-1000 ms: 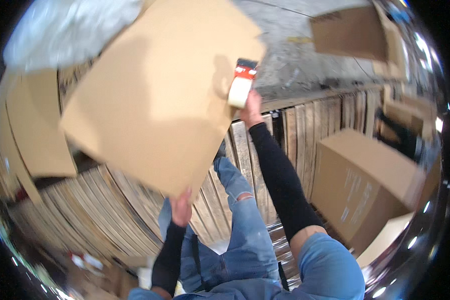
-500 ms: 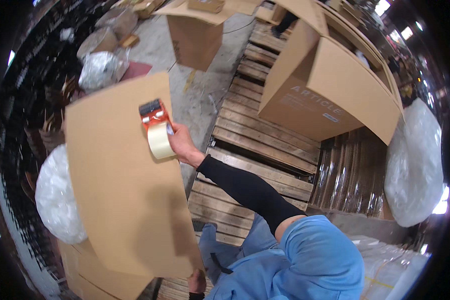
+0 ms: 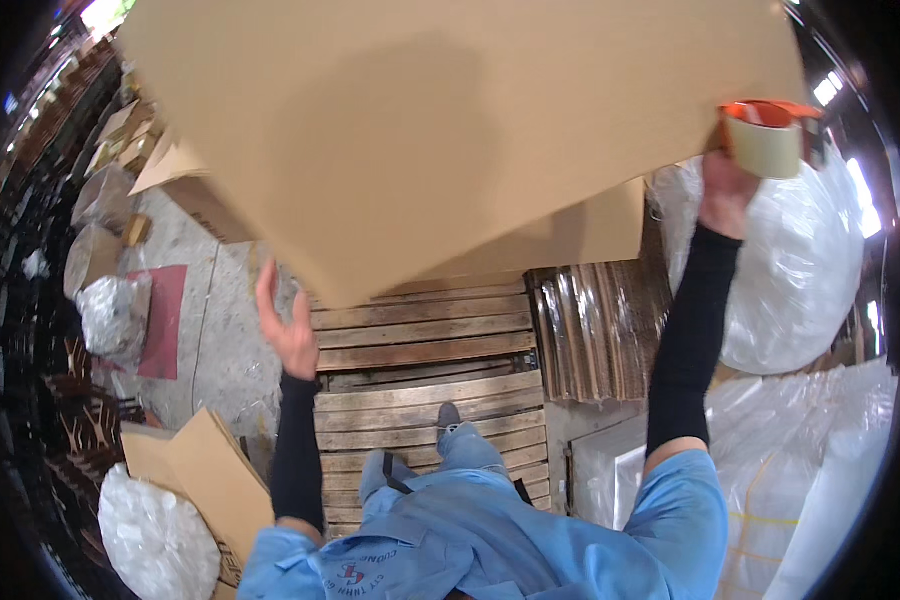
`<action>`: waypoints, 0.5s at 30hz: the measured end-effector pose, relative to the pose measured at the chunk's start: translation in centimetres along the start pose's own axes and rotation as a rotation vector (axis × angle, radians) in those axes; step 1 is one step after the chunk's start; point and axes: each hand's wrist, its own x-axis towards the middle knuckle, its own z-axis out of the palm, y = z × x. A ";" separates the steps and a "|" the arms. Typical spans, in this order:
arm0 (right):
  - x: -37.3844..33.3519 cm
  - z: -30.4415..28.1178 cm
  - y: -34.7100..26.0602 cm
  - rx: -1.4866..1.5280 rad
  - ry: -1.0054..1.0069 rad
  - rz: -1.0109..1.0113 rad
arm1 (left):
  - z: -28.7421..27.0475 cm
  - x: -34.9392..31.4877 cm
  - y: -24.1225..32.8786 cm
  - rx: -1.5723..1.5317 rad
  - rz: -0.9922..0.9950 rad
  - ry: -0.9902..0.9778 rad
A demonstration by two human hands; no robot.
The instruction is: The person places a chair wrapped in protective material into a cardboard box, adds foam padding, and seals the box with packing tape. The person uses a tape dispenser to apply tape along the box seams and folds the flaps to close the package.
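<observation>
A large flat cardboard sheet [image 3: 570, 110] fills the upper part of the view, tilted, with its lowest corner pointing toward me. At its right edge my right hand [image 3: 728, 195] is closed on an orange tape dispenser [image 3: 765, 135] that carries a wide roll of pale tape. Whether those fingers also grip the sheet is hidden. My left hand [image 3: 292, 335] is open beside the sheet's lower left edge, fingers and thumb apart, holding nothing. Behind the sheet, part of a cardboard box [image 3: 570, 235] shows above the wooden pallets [image 3: 425, 335].
Plastic-wrapped bundles [image 3: 790, 270] stand at the right, near stacked cardboard [image 3: 600, 335]. A white plastic bag [image 3: 158, 535] and folded cardboard [image 3: 205, 470] lie at lower left. Farther left are another box [image 3: 205, 205] and a red mat [image 3: 165, 325] on the concrete floor.
The cardboard sheet has gone from my left side to in front of me, over the box. My right hand moved right with the dispenser; my left hand came away from the sheet's lower end.
</observation>
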 end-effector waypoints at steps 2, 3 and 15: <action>3.7 -2.9 10.0 -0.469 -0.107 -0.113 | 7.5 7.3 0.1 0.186 0.305 -0.095; 4.3 -3.5 14.0 -0.544 -0.138 0.004 | 11.0 10.9 -2.3 0.318 0.467 -0.117; -2.7 -14.9 29.6 0.101 -0.003 0.497 | 20.8 25.4 -17.2 0.515 0.936 -0.173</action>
